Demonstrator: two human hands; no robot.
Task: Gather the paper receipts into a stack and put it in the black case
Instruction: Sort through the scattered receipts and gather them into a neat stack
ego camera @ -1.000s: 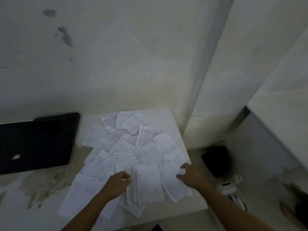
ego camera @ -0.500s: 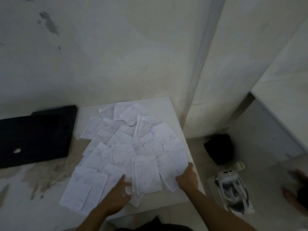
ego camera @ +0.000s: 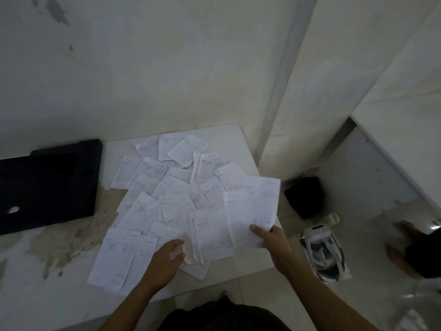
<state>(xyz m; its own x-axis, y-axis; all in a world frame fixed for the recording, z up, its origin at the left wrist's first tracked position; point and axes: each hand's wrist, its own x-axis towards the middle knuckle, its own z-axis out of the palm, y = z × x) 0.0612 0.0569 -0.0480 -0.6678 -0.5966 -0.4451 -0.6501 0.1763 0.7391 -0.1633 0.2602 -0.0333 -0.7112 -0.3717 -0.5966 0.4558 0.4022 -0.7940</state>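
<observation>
Right hand [ego camera: 274, 237] pinches a couple of lifted receipts [ego camera: 253, 211] by their near edge, thumb on top; left hand [ego camera: 167, 256] rests with curled fingers on the loose receipts at 6 o'clock of the spread, whether it grips one can't be told. The remaining scattered receipts [ego camera: 171, 194] cover the white slab [ego camera: 236, 139], and the black case [ego camera: 45, 185] lies well apart at 9 o'clock. Risks: thin sheets slipping from a one-edge pinch, or overlapping ones sliding off the slab's 3 o'clock edge when swept.

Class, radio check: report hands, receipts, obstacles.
Right hand pinches lifted receipts. Left hand on spread receipts. Black case unobstructed.
</observation>
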